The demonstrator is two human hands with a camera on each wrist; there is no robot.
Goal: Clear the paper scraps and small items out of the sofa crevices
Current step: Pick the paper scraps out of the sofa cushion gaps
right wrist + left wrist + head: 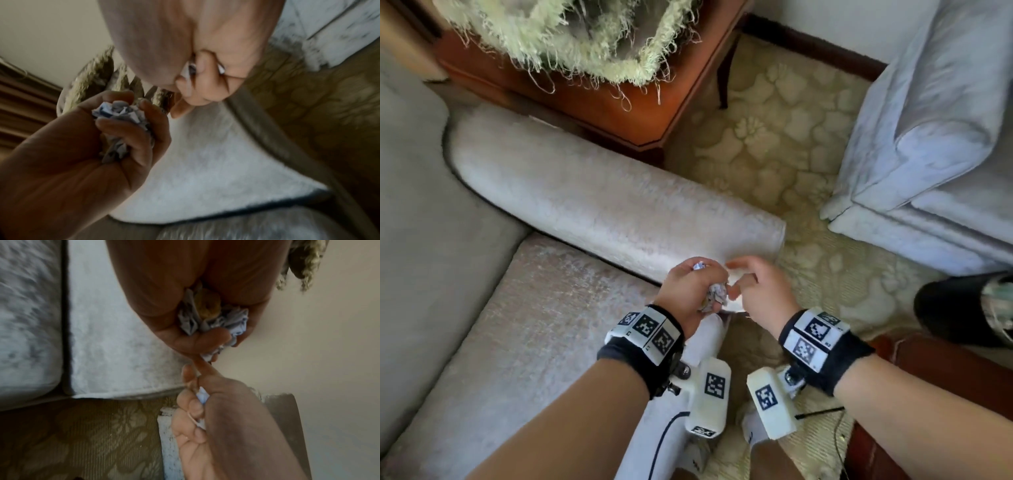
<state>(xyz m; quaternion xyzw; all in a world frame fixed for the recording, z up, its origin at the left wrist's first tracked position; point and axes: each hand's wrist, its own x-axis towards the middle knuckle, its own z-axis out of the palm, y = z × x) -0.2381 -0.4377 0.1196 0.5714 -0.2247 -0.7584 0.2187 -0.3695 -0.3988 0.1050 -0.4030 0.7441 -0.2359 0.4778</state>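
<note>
My left hand (693, 282) hovers over the front end of the sofa armrest (619, 205) and grips a wad of crumpled paper scraps (715, 295) in its curled fingers. The wad (213, 321) fills the palm, and it also shows in the right wrist view (121, 113). My right hand (746, 284) is right beside it, fingertips almost touching the left hand. Its curled fingers hold a small pale paper scrap (202, 396), also visible as white bits (186, 72). The dark crevice (592, 255) between armrest and seat cushion (534, 325) shows nothing loose.
A wooden side table (613, 113) with a shaggy fringed throw (571, 41) stands behind the armrest. Patterned carpet (774, 137) lies to the right, with a second pale sofa (928, 137) beyond. A dark object (959, 308) sits at the far right. My white-trousered legs (654, 428) are below.
</note>
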